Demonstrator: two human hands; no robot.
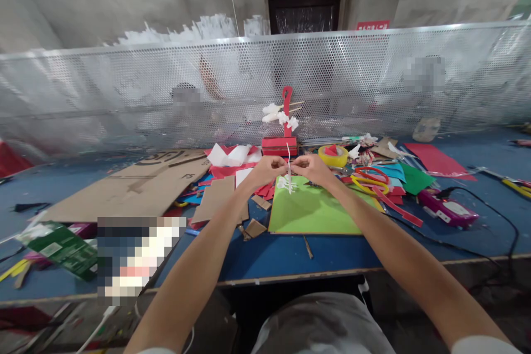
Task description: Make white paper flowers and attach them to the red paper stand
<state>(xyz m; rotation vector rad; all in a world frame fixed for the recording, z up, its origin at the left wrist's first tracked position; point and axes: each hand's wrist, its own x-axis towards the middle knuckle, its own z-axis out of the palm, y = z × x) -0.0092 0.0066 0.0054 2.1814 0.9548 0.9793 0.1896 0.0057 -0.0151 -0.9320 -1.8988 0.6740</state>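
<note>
A thin white stem with spreading white prongs [290,184] at its lower end stands upright between my hands. My left hand [266,170] pinches the stem from the left, fingers closed. From the other side, my right hand [314,169] pinches it too, its fingertips almost meeting the left ones. Below lies a bright green sheet [315,213] on a board. Just beyond my hands stands a red box-like base [279,146] with a hooked red upright, with white tufts and white-tipped sticks attached. The stem's exact material cannot be made out.
Large cardboard [136,185] and paper scraps lie left; a phone-like blurred device is nearer. Yellow tape [333,156], coloured rings and a purple device [448,208] with a black cable sit right. A perforated metal screen [145,99] runs along the back; people are behind it.
</note>
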